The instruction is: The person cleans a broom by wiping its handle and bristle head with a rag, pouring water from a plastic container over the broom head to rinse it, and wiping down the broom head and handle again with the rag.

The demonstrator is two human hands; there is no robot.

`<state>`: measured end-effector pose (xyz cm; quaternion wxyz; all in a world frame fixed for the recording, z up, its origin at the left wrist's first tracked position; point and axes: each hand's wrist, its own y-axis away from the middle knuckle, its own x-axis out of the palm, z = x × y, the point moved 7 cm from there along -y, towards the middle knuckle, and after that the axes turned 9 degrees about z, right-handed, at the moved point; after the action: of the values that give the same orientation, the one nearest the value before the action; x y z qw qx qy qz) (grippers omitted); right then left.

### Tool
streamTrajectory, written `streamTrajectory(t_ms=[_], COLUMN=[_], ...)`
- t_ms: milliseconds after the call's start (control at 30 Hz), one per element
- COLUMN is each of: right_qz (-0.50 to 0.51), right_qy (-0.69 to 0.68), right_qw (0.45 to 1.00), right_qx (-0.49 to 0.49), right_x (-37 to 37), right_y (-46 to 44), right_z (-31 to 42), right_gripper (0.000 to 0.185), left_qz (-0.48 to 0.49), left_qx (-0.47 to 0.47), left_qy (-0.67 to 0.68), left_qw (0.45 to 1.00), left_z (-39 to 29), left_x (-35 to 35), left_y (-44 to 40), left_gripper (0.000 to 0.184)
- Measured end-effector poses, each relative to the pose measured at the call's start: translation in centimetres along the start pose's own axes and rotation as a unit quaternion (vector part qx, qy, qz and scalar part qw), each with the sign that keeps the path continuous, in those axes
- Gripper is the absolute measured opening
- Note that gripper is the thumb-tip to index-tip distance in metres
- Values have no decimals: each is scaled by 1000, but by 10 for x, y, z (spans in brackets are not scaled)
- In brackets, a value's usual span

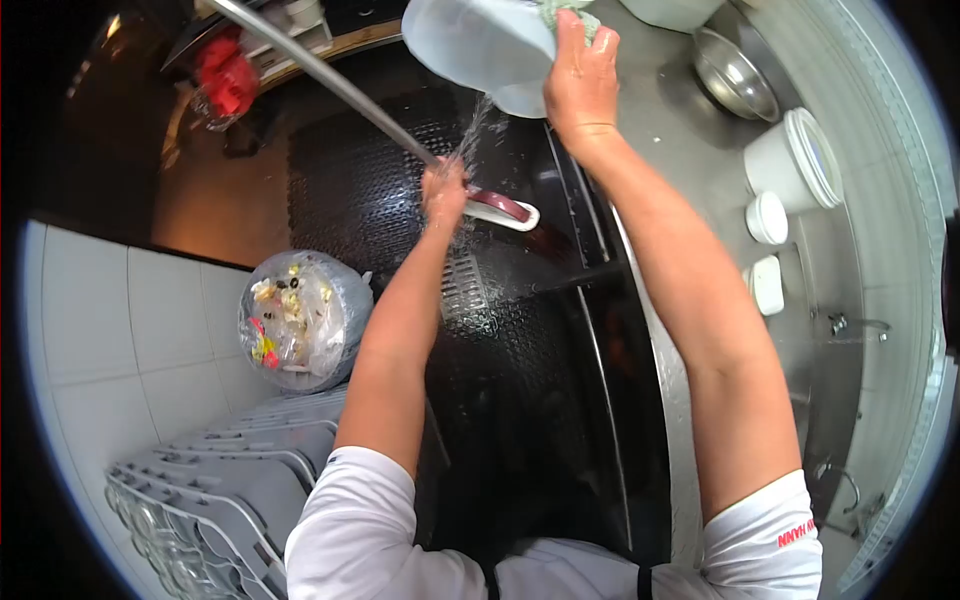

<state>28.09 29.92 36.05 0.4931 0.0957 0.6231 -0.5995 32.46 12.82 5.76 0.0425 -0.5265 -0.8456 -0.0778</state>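
White plastic tub point(480, 45), tilted; the right hand point(582, 85) presses a pale green cloth point(553, 8) against its rim. Below the tub, amid running water point(474, 125), the left hand point(444, 190) closes around a metal pole point(340, 85).

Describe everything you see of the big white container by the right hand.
The white container looks like smooth, slightly translucent plastic, with a curved edge. It is tilted beside the steel counter, partly cut off by the picture's top. The right hand is at its edge, with a pale green cloth or pad. Water splashes just below.
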Motion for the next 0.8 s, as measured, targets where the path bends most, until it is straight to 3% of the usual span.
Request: streamTrajectory(t_ms=[100, 133, 167, 200, 233, 267, 333, 367, 400, 433, 467, 500, 600, 667, 700, 767, 800], right_qz=[-47, 5, 1, -14, -22, 3, -25, -38, -44, -55, -93, -120, -240, -396, -408, -436, -417], right_qy=[-122, -175, -345, -495, -535, -556, -587, -616, -632, -648, -647, -636, -612, -476, -475, -359, -382], right_qw=[948, 916, 823, 698, 666, 633, 591, 553, 543, 539, 508, 494, 451, 447, 466, 477, 475], right_qx=[289, 362, 451, 517, 519, 539, 553, 560, 550, 535, 561, 581, 604, 646, 625, 674, 674], right_x=[8, 19, 27, 34, 44, 15, -22, -55, -91, -127, -162, -205, -345, -436, -460, -529, -553], right_y=[16, 26, 44, 63, 86, 103, 152, 177, 203, 234, 272, 305, 404, 460, 523, 579, 621], right_z=[-49, -68, -81, -88, -103, -96, -114, -118, -126, -138, -151, -158, -169, -165, -184, -188, -203], right_gripper=[51, 49, 47, 45, 43, 44, 52, 55, 56, 52, 48, 45, 29, 28, 30, 27, 25], left_qz=[12, 2, -3, -8, 61, 4, 44, 28, 32, 21, -19, -30, -64, -64, -77, -73, -77], left_qx=[34, 50, 67, -54, 95, 104, 154, 43, -31, -81, -165, -185, -136, -87, -58, -25, -16], left_qy=[12, -41, -91, -94, -458, -484, -398, -314, -8, 31, 19, 19, -3, -36, -58, -54, -63], left_qw=[999, 998, 994, 994, 882, 869, 903, 948, 999, 996, 986, 982, 989, 993, 994, 996, 995], left_z=[33, 26, 13, -6, -20, -27, 53, 44, 100, 100, 56, 66, 66, 55, 40, 24, 12], left_x=[-18, -27, -33, -36, -42, -49, -92, -88, -112, -112, -87, -94, -107, -96, -92, -81, -75], left_y=[-32, -33, -30, -16, -24, -13, -52, -40, -62, -49, -2, -2, 16, 24, 35, 49, 62], left_gripper=[21, 21, 22, 25, 24, 24, 21, 25, 31, 38, 43, 45, 43, 45, 48, 48, 47])
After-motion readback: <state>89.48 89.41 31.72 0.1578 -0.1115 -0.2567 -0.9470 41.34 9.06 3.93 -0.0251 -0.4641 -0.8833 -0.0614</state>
